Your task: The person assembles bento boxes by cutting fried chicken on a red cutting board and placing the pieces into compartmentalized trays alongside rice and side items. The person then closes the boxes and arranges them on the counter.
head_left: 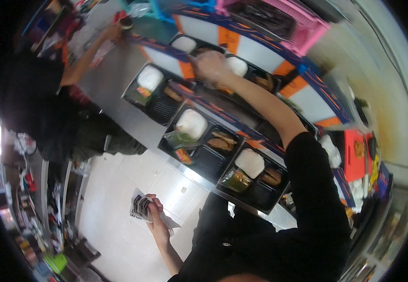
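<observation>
Holding white black-printed packaging (141,207) in left hand (156,220), right hand (210,66) over black food tray (250,74), grip unclear.

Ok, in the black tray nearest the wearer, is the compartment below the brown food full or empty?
Empty: that compartment shows a bare, textured black bottom; the brown food lies in the one above.

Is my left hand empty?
No, your left hand is holding a thin white bundle with black markings.

Black top (279,256) on the wearer, the right sleeve (307,178) stopping above a bare forearm (265,101), and dark trousers (212,218) showing below!
</observation>
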The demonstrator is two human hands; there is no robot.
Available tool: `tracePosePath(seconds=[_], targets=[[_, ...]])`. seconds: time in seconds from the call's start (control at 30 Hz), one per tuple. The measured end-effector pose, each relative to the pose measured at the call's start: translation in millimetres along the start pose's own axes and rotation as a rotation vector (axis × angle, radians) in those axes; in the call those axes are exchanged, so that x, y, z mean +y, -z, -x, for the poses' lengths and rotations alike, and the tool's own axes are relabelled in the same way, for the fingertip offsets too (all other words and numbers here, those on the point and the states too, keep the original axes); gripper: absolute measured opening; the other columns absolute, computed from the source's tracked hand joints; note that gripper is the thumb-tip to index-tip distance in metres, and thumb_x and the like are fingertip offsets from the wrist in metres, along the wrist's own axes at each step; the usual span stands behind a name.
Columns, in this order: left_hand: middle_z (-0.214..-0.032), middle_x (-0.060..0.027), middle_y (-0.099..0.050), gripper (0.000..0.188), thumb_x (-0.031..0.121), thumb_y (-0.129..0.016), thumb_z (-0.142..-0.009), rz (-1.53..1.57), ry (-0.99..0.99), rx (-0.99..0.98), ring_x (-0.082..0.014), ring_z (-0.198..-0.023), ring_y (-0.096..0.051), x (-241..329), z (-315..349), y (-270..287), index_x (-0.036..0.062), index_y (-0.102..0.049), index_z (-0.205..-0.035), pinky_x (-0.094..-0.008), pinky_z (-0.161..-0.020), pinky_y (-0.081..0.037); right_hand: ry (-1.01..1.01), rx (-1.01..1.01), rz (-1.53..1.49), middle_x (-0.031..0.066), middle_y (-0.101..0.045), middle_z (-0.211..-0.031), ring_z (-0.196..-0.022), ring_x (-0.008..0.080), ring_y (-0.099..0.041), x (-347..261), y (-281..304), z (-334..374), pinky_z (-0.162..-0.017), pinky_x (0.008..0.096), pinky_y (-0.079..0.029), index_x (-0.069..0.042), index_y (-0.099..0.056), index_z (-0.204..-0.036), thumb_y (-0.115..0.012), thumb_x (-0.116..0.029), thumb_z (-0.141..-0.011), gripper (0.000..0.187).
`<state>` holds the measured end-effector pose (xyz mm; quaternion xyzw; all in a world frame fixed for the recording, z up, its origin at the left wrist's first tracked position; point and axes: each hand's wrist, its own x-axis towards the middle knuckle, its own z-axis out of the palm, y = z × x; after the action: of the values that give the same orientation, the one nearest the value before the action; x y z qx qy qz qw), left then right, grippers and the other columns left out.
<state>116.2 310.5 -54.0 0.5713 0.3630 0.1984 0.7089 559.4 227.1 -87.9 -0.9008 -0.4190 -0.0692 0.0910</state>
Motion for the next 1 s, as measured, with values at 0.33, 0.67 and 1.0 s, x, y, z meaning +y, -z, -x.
tracePosePath(seconds=[0.33, 0.67, 1.0], targets=[[-0.09, 0.0, -0.05, 0.031, 0.031, -0.051, -0.095, -0.163, -0.342, 0.005, -0.0094, -0.08, -0.042, 41.4, -12.8, -51.2, 0.0069, -0.051, -0.115, -0.0227, -0.074, -0.033, -0.034, 0.178, -0.333, 0.0077, -0.066, -0.083, -0.077, 0.0194, -0.062, 73.5, 276.3, 303.2, -0.072, 0.0327, -0.051, -0.006, -0.064, -0.098, -0.055, -0.024, -0.088, 0.023], [-0.084, 0.0011, -0.045, 0.029, 0.031, -0.047, -0.096, -0.179, -0.447, -0.292, -0.0093, -0.073, -0.035, 50.8, 22.4, -113.6, 0.0061, -0.05, -0.112, -0.0239, -0.068, -0.03, -1.179, -0.112, 0.122, 0.0172, -0.066, -0.095, -0.087, 0.0326, -0.064, 219.3, 264.4, 570.0, -0.078, 0.0373, -0.05, -0.006, -0.06, -0.111, -0.064, -0.059, -0.07, 0.067], [-0.085, 0.0019, -0.046, 0.033, 0.033, -0.048, -0.095, -0.271, -0.494, -0.04, -0.0089, -0.076, -0.037, 59.6, 120.0, -96.2, 0.006, -0.05, -0.115, -0.0242, -0.07, -0.03, -1.252, 0.194, 0.334, 0.0166, -0.065, -0.089, -0.083, 0.0335, -0.062, 239.4, 169.3, 568.8, -0.074, 0.0436, -0.05, -0.004, -0.064, -0.09, -0.065, -0.048, -0.068, 0.049]])
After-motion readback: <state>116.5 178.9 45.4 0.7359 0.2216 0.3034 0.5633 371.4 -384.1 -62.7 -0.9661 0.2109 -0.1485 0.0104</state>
